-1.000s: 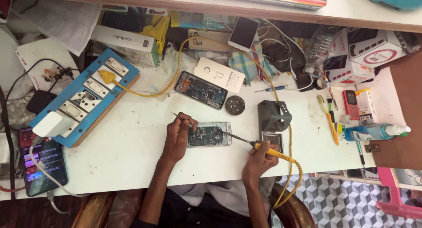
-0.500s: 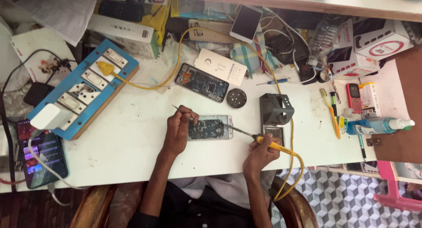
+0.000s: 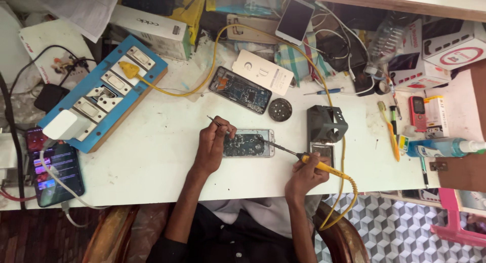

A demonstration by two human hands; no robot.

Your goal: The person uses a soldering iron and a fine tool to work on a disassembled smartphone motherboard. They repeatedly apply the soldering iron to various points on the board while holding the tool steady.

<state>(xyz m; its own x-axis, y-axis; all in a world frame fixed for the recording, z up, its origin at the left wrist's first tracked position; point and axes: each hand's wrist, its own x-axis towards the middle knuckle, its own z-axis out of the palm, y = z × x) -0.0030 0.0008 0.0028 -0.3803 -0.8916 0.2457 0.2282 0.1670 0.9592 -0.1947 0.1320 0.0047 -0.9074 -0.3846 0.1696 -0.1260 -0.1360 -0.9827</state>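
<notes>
An opened phone (image 3: 249, 143) lies near the front edge of the worktable (image 3: 152, 156), about midway along it, with the left hand (image 3: 212, 144) touching its left end and the right hand (image 3: 304, 174) just to its right at the front edge, holding a soldering iron (image 3: 296, 155) whose tip reaches over the phone. Behind the phone lie a second opened phone (image 3: 240, 89) and a round tin (image 3: 279, 109), with the iron stand (image 3: 326, 123) to the right. A power strip board (image 3: 104, 93) sits toward the table's left end, a lit phone (image 3: 53, 173) at the front left corner, and a spray bottle (image 3: 445, 147) at the right edge.
</notes>
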